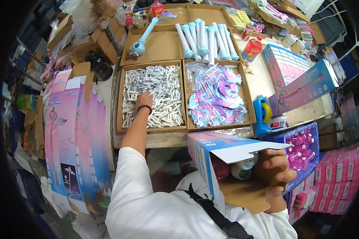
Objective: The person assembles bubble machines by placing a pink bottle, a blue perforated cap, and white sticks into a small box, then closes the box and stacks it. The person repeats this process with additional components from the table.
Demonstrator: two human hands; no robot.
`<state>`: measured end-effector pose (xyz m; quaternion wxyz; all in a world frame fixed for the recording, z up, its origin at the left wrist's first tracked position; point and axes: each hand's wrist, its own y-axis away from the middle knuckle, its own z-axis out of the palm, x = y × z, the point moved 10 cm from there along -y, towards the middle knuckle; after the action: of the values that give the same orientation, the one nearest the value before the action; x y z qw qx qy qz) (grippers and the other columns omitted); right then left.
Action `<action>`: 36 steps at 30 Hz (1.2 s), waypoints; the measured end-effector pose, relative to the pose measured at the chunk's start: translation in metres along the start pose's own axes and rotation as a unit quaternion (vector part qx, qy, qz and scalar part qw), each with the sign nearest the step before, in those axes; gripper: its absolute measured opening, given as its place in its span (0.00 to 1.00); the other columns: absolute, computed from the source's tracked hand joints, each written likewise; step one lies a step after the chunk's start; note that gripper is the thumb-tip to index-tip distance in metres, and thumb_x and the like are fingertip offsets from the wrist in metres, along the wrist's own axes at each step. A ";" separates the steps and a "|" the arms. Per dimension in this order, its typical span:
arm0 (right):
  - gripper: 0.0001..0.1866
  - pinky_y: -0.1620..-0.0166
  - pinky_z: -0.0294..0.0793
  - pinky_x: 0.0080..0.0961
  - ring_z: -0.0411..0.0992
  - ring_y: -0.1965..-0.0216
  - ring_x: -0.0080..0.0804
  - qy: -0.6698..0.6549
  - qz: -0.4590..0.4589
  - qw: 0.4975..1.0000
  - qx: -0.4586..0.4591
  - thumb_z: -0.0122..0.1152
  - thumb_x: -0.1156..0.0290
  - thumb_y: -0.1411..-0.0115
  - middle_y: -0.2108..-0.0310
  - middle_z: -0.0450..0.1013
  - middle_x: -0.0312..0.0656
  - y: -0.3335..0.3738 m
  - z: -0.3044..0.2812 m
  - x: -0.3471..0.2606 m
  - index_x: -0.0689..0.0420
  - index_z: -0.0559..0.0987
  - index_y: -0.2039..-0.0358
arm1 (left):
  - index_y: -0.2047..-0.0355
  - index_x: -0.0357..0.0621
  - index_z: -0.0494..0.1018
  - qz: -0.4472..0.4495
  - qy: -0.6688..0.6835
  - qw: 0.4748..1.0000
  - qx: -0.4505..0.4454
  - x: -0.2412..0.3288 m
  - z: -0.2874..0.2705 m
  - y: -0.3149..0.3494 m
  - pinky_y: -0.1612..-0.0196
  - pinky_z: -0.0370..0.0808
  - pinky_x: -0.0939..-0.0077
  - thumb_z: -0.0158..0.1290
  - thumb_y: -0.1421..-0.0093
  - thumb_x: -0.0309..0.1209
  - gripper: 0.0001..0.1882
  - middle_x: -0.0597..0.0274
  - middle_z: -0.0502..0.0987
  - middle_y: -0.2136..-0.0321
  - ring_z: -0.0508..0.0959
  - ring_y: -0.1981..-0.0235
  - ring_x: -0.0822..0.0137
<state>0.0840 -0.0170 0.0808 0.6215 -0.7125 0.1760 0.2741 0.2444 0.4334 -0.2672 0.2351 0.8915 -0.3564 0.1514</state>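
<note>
My left hand, with a beaded bracelet at the wrist, reaches into a cardboard tray of bundled white cords and short white sticks. Its fingers are drawn together among the pieces; what they grip is too small to make out. My right hand wraps round the side of a pink and blue carton, held tilted against my body with its flaps open towards me. Inside the carton lie a white rounded part with small holes and a dark pink part.
Another tray holds purple and blue wing-shaped pieces. Behind lie white tubes with light-blue ends and a blue wand. A tape dispenser, cartons and a blue crate stand right; flattened cartons stack left.
</note>
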 end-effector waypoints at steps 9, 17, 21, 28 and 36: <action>0.18 0.52 0.70 0.49 0.68 0.55 0.49 -0.046 -0.007 0.999 0.016 0.45 0.45 0.34 0.64 0.71 0.48 -0.003 -0.001 0.005 0.46 0.65 0.56 | 0.48 0.45 0.76 0.040 0.332 0.942 0.030 0.000 -0.006 -0.002 0.65 0.79 0.71 0.55 0.40 0.32 0.19 0.56 0.81 0.60 0.80 0.68 0.66; 0.20 0.47 0.63 0.52 0.66 0.51 0.51 -0.091 -0.032 0.995 0.006 0.48 0.45 0.35 0.63 0.71 0.48 -0.009 0.003 0.013 0.47 0.67 0.54 | 0.47 0.26 0.69 0.167 0.641 0.749 -0.012 0.034 -0.078 0.050 0.71 0.79 0.75 0.57 0.41 0.22 0.22 0.56 0.80 0.67 0.80 0.74 0.69; 0.21 0.45 0.62 0.52 0.68 0.51 0.53 -0.099 -0.040 0.994 -0.002 0.51 0.46 0.36 0.64 0.73 0.50 -0.011 0.002 0.013 0.50 0.69 0.54 | 0.49 0.32 0.71 0.237 0.639 0.732 0.004 0.064 -0.140 0.103 0.68 0.80 0.71 0.54 0.39 0.22 0.18 0.51 0.80 0.67 0.81 0.70 0.63; 0.20 0.50 0.68 0.50 0.69 0.53 0.57 -0.091 -0.071 0.993 -0.037 0.53 0.51 0.37 0.62 0.74 0.54 -0.014 0.004 0.012 0.52 0.70 0.53 | 0.58 0.34 0.72 0.582 0.510 0.609 0.174 0.117 -0.269 0.288 0.58 0.80 0.54 0.55 0.42 0.18 0.11 0.40 0.78 0.65 0.82 0.65 0.46; 0.19 0.54 0.71 0.49 0.72 0.57 0.56 -0.054 -0.076 0.995 -0.042 0.54 0.53 0.37 0.65 0.75 0.52 -0.021 0.006 0.008 0.54 0.70 0.55 | 0.64 0.60 0.73 0.724 0.206 0.643 0.142 0.180 -0.268 0.412 0.51 0.74 0.52 0.67 0.54 0.27 0.19 0.59 0.80 0.59 0.77 0.51 0.48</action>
<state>0.1018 -0.0072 0.0916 0.6187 -0.7333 0.0759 0.2715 0.0516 0.2113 0.1665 -0.0120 0.3171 -0.8045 0.5021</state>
